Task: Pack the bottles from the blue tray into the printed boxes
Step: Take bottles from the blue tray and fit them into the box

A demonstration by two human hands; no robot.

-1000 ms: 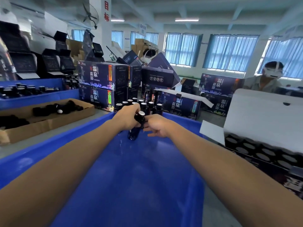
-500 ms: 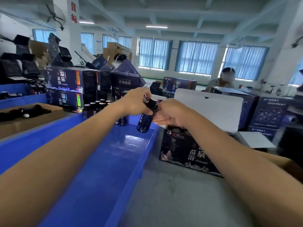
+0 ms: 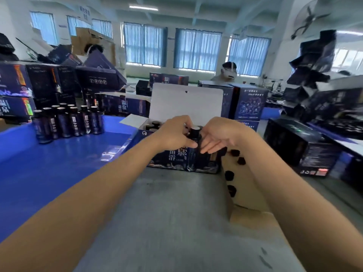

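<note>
Carried off the blue tray (image 3: pixel 59 165), the bottle (image 3: pixel 193 148) now hangs before the printed box (image 3: pixel 169 157), left hand (image 3: pixel 174 134) gripping its neck, right hand (image 3: pixel 220 134) resting loose-fingered against it; next it likely needs lifting into a free slot

My printed box (image 3: pixel 172 160) is dark navy with white characters and a white lid lining. Before it, the bottle (image 3: pixel 192 154) I hold is dark blue, black-capped. Left of it, the tray (image 3: pixel 59 163) is bright blue.
</note>
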